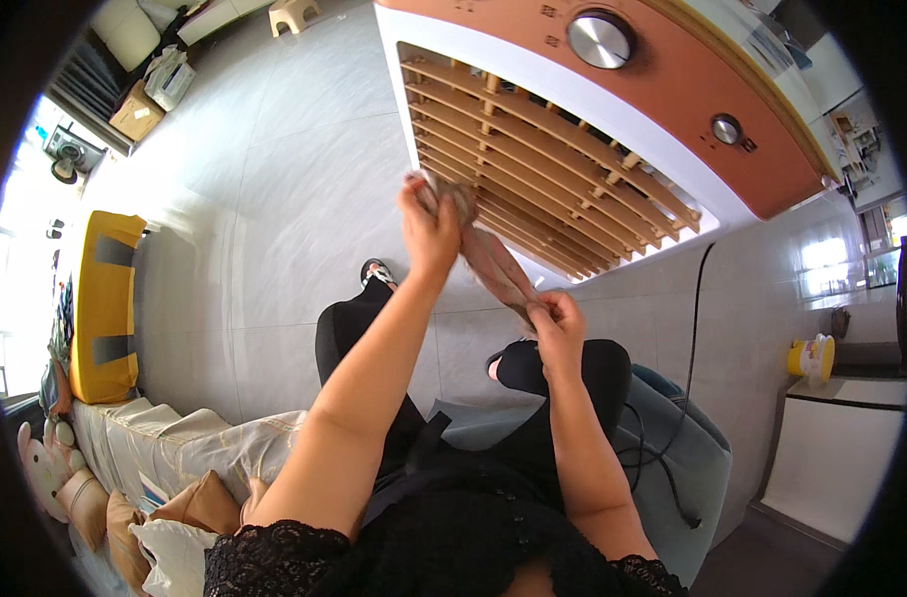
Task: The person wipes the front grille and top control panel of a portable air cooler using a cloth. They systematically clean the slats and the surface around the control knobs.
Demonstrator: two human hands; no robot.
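A thin, brownish-pink cloth (498, 271) stretches between my two hands. My left hand (431, 231) is closed round its bunched upper end, next to the left edge of the slatted grille. Lower and to the right, my right hand (559, 326) pinches the other end above my right knee. Right in front stands an air cooler (563, 95), white with a copper-coloured control panel and two silver knobs. Its tan slats (548, 164) face me; whether the cloth touches them I cannot tell.
I sit on a blue-grey seat (707, 453), with a black cord (694, 343) running beside it. A yellow case (105, 308) stands at the left, near a covered sofa (190, 443) with cushions. At right are a yellow bucket (810, 358) and a white cabinet (831, 458).
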